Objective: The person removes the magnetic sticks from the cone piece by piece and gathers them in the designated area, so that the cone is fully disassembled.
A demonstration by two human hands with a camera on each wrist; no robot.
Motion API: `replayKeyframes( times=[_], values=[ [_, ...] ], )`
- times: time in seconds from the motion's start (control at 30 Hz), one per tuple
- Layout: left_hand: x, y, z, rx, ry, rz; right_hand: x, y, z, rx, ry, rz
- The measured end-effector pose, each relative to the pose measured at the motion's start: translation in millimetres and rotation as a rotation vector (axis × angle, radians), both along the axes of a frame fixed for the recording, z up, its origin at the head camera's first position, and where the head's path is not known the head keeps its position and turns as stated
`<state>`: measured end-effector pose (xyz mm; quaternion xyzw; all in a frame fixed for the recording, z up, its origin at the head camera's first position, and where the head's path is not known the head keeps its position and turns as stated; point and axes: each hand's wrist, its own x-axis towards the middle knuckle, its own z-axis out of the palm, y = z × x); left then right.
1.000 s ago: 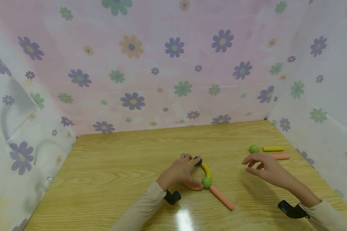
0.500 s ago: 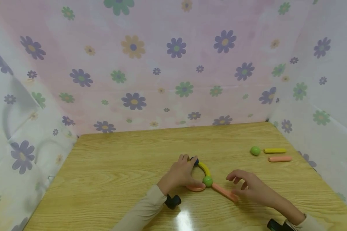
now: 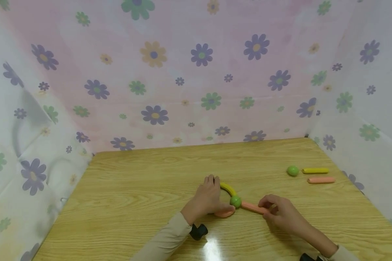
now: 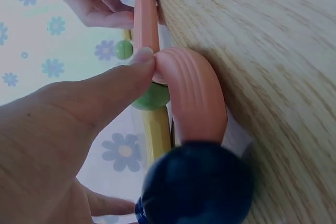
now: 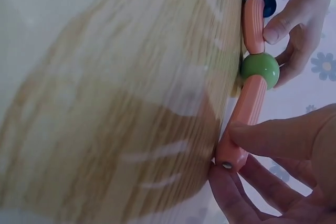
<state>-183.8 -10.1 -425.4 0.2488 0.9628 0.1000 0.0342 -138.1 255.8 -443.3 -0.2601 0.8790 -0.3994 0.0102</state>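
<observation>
My right hand (image 3: pixel 282 217) pinches the free end of the straight pink stick (image 3: pixel 253 207), thumb on top and fingers (image 5: pixel 231 195) curled beneath it. The stick lies flat on the counter (image 3: pixel 134 203), near its front middle; its long axis runs left to right across my view, the far end butted against the green ball (image 3: pixel 235 201), the gripped end pointing toward my right. My left hand (image 3: pixel 206 200) holds the joined piece: thumb tip pressed on the curved pink stick (image 4: pixel 191 95), which lies on the counter and meets the same green ball. A curved yellow stick (image 3: pixel 227 188) arcs from that ball away from me, behind my left fingers. The dark blue ball (image 4: pixel 191 184) sits at the other end of the curved pink stick. Well apart, toward the right rear of the counter: a second green ball (image 3: pixel 292 170), a yellow straight stick (image 3: pixel 315 170) and a pink straight stick (image 3: pixel 321 179), both lying left to right.
</observation>
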Motion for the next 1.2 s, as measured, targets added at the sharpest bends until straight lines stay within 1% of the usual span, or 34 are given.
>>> replayKeyframes(
  times=[0.1, 0.17, 0.23, 0.4, 0.47, 0.5, 0.6, 0.67, 0.77, 0.87, 1.07, 1.2],
  values=[
    [0.2, -2, -1.6, 0.013, -0.009, -0.011, -3.1, 1, -0.6, 0.03, -0.013, -0.022],
    [-1.1, -4, -2.5, 0.02, -0.011, -0.051, -5.2, 1, -0.8, 0.046, -0.009, -0.037],
    [-3.6, -6, -2.9, 0.039, -0.016, -0.124, -6.6, 2, -0.6, 0.055, -0.004, -0.045],
    [-11.3, -12, -3.2, 0.096, -0.044, -0.362, -10.6, 2, 1.0, 0.06, 0.009, -0.046],
    [-13.2, -13, -4.1, 0.106, -0.044, -0.421, -12.4, 2, 1.3, 0.056, 0.014, -0.039],
    [-13.6, -14, -4.2, 0.108, -0.042, -0.44, -13.4, 2, 1.3, 0.054, 0.018, -0.036],
    [-13.6, -16, -5.5, 0.113, -0.031, -0.465, -15.6, 3, 0.8, 0.048, 0.022, -0.036],
    [-13.1, -16, -5.6, 0.106, -0.009, -0.477, -17.3, 3, 0.5, 0.046, 0.022, -0.037],
    [-11.8, -17, -4.9, 0.053, 0.049, -0.491, -19.2, 4, 0.6, 0.043, 0.023, -0.04],
    [-10.2, -16, -4.2, -0.003, 0.084, -0.488, -20.8, 4, 0.6, 0.041, 0.029, -0.04],
    [-6.9, -13, -3.1, -0.044, 0.076, -0.448, -21.9, 6, -2.2, 0.027, 0.041, -0.073],
    [-3.2, -12, -0.5, -0.051, 0.058, -0.42, -21.8, 8, -4.1, -0.007, 0.06, -0.063]
  ],
)
